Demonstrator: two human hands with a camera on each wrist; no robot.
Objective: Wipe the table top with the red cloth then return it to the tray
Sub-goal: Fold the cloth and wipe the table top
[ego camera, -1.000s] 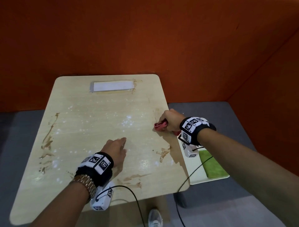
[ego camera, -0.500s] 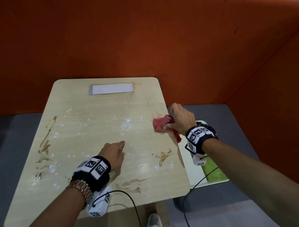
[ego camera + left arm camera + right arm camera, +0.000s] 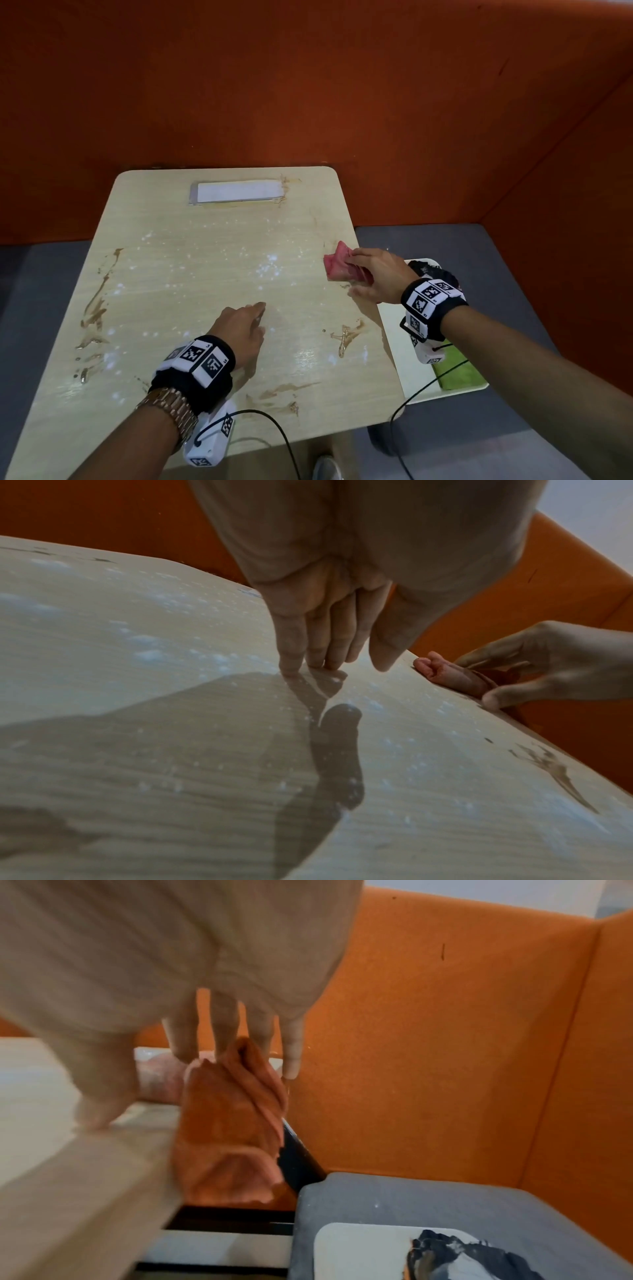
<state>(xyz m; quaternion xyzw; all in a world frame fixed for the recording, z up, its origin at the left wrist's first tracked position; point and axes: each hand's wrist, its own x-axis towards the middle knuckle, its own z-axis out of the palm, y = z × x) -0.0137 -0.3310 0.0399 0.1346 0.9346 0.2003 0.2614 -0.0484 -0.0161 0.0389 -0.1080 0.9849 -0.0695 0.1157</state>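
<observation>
The red cloth lies bunched at the right edge of the wooden table. My right hand grips it, fingers on top and thumb lower at the edge. In the right wrist view most of the red cloth hangs down past the table edge under my right hand. My left hand rests on the table middle, its straight fingers touching the wood and holding nothing. The white tray sits low to the right of the table.
Brown smears mark the table near the right edge, the left side and the front. A white strip lies at the far end. The tray holds a green cloth and a dark cloth. Orange walls enclose the back and right.
My right hand has turned and shifted slightly rightward along the table's right edge while keeping hold of the red cloth. The left hand has stayed in place on the table.
</observation>
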